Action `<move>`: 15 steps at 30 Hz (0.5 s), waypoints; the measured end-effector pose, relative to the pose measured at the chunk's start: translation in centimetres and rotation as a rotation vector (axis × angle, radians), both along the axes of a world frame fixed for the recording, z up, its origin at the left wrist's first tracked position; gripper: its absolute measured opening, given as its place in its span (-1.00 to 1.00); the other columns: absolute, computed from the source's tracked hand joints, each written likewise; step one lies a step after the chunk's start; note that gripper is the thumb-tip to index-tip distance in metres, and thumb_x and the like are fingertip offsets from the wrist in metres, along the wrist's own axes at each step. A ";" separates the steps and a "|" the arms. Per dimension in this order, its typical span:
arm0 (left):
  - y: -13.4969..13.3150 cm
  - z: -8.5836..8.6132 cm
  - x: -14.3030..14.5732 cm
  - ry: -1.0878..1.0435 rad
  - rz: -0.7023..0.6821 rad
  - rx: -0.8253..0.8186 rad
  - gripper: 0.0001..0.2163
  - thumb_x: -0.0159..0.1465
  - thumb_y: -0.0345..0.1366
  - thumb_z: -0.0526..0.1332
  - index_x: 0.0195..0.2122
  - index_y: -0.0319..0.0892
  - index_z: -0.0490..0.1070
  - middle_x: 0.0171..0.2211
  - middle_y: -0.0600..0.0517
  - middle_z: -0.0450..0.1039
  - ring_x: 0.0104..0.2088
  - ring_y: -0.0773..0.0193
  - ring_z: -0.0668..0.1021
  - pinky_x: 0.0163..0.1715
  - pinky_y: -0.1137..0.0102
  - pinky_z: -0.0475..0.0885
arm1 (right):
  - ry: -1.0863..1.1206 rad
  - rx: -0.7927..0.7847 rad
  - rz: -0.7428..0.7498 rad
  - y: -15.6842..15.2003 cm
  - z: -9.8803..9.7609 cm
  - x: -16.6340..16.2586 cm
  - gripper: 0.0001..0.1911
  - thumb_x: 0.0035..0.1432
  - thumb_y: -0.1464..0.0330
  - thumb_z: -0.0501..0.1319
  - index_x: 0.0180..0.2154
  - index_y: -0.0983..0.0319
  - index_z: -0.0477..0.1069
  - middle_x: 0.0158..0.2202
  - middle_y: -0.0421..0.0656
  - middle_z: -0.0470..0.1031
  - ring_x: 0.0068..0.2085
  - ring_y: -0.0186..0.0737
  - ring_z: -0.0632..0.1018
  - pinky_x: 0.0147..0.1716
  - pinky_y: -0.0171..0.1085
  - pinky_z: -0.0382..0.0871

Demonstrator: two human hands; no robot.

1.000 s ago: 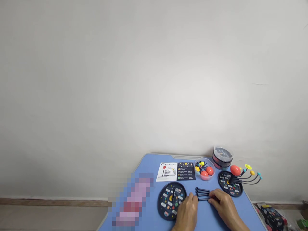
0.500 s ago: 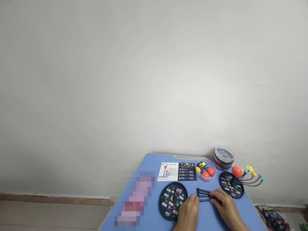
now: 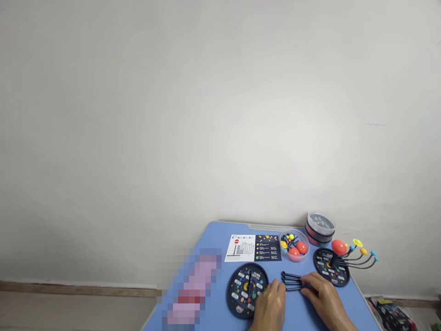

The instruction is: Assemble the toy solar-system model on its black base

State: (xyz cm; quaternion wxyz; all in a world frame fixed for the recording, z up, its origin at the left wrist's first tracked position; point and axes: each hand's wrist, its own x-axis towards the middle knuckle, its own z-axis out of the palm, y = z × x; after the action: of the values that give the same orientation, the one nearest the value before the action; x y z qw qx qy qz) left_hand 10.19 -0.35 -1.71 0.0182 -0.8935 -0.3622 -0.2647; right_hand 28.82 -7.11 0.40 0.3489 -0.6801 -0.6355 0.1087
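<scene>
Several thin black rods [image 3: 292, 277] with small looped ends lie side by side on the blue table, between my hands. My right hand [image 3: 325, 296] pinches their right ends between thumb and fingers. My left hand [image 3: 270, 307] is closed at the left end of the nearest rod, and its fingertips cover that end. Just left of it sits a round black base [image 3: 237, 296] printed with planets and labels, with a short black post standing on it. My left hand overlaps the base's right edge in view.
Behind lies an instruction sheet [image 3: 241, 248]. A clear bowl [image 3: 308, 255] holds red and yellow balls and black pieces. Stacked round containers [image 3: 320, 225] stand at the back. An assembled planet model [image 3: 332, 276] spreads its arms rightward. A blurred pink item [image 3: 198, 285] lies left.
The view has tilted very slightly. Both hands and the rods stay in almost the same place, with only a small shift of the fingers.
</scene>
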 end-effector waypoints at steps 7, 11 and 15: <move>0.3 3.8 0.4 -0.115 -0.102 0.044 -0.80 0.24 -0.55 0.16 -0.43 -0.10 0.40 -0.43 0.07 0.49 -0.38 0.22 0.56 -0.47 0.39 0.36 | -0.230 0.019 -0.035 3.3 5.8 0.9 -0.70 0.32 0.29 0.04 -0.22 0.17 0.54 -0.20 -0.09 0.58 -0.21 -0.16 0.58 -0.21 -0.30 0.37; 0.8 3.5 0.6 -0.210 -0.177 0.088 -0.81 0.28 -0.52 0.13 -0.42 -0.11 0.39 -0.43 0.06 0.48 -0.38 0.21 0.55 -0.46 0.39 0.37 | -0.347 -0.166 -0.109 7.9 7.8 0.7 -0.78 0.25 0.39 0.12 -0.25 0.18 0.56 -0.24 -0.13 0.61 -0.16 -0.16 0.58 -0.18 -0.31 0.35; 1.2 2.5 0.2 -0.243 -0.199 0.111 -0.79 0.30 -0.49 0.11 -0.44 -0.10 0.38 -0.45 0.05 0.48 -0.39 0.21 0.55 -0.45 0.39 0.38 | -0.426 -0.316 -0.162 11.8 7.2 0.2 -0.87 0.17 0.34 0.27 -0.28 0.25 0.56 -0.25 -0.07 0.60 -0.11 -0.06 0.57 -0.15 -0.19 0.39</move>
State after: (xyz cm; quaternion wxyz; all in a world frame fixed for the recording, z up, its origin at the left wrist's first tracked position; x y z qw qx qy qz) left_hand 10.41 0.83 0.82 -0.0027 -0.8841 -0.2564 -0.3907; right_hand 29.02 4.67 7.65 0.1048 -0.7823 -0.6131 0.0326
